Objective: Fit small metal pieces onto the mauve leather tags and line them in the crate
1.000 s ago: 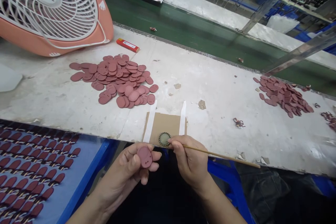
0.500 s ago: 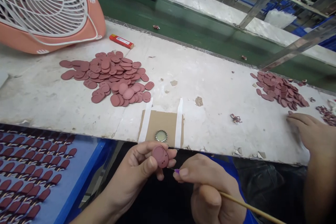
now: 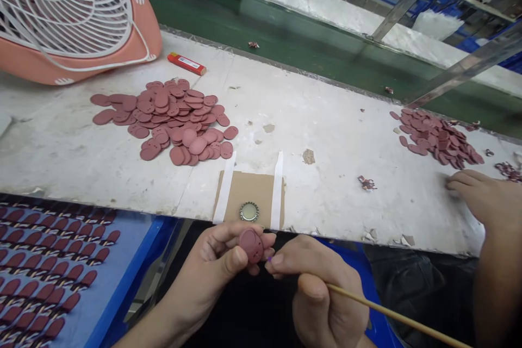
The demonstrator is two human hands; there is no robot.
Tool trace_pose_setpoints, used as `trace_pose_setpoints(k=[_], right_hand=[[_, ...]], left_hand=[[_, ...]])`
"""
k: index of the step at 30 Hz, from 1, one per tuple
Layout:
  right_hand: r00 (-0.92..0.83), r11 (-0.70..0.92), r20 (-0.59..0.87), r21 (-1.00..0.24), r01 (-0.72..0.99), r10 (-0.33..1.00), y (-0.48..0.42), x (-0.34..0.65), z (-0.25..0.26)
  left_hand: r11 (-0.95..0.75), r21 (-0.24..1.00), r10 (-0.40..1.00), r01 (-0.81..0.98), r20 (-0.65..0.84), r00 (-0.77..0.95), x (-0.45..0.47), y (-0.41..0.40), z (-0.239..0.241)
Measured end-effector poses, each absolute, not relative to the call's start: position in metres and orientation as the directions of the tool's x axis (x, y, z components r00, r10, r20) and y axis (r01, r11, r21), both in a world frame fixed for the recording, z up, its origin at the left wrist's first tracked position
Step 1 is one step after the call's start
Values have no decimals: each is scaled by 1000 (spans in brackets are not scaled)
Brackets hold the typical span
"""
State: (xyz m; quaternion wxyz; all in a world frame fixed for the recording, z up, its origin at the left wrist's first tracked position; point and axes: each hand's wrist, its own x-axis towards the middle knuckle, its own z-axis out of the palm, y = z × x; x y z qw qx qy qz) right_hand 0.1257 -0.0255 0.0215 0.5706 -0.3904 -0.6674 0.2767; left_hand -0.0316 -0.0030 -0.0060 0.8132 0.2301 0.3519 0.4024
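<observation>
My left hand (image 3: 216, 272) pinches a small maroon oval piece (image 3: 251, 245) with little holes, just below the table's front edge. My right hand (image 3: 322, 293) is closed round a thin wooden stick (image 3: 391, 316), its purple-tipped end touching the piece's right side. A metal bottle cap (image 3: 248, 211) holding pale paste sits on a taped-down cardboard square (image 3: 249, 191) right above my hands. A big heap of the same maroon pieces (image 3: 171, 119) lies on the white table (image 3: 334, 136) to the left.
An orange fan (image 3: 77, 16) stands at the back left, a red lighter (image 3: 186, 63) beside it. A blue tray (image 3: 53, 266) of finished pieces sits lower left. Another person's hand (image 3: 481, 198) rests on the table near a second maroon heap (image 3: 436, 138). A green conveyor belt (image 3: 293, 46) runs behind.
My right hand drew the stick back from the bottle cap down to the piece in my left hand. Another person's hand came in at the right edge.
</observation>
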Motion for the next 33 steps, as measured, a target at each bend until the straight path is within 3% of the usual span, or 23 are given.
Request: trace_pose_setpoints(k=[5, 9, 16, 23, 28, 33], right_hand=[[150, 472, 487, -873, 124, 860, -23, 127, 1], [57, 392, 426, -870, 298, 903, -11, 128, -16], [-69, 427, 449, -778, 461, 891, 2, 123, -21], [-66, 421, 446, -772, 476, 893, 2, 123, -22], [38, 425, 471, -826, 371, 881, -11, 124, -7], [100, 550, 582, -802, 233, 807, -23, 116, 15]], left_hand=[[542, 680, 840, -494, -432, 327, -40, -4, -10], [499, 718, 860, -484, -478, 178, -57, -5, -17], [473, 736, 849, -484, -529, 25, -77, -6, -25], [456, 744, 869, -489, -491, 64, -73, -4, -23], [441, 744, 892, -502, -426, 153, -60, -3, -16], [510, 702, 860, -497, -404, 312, -46, -5, -7]])
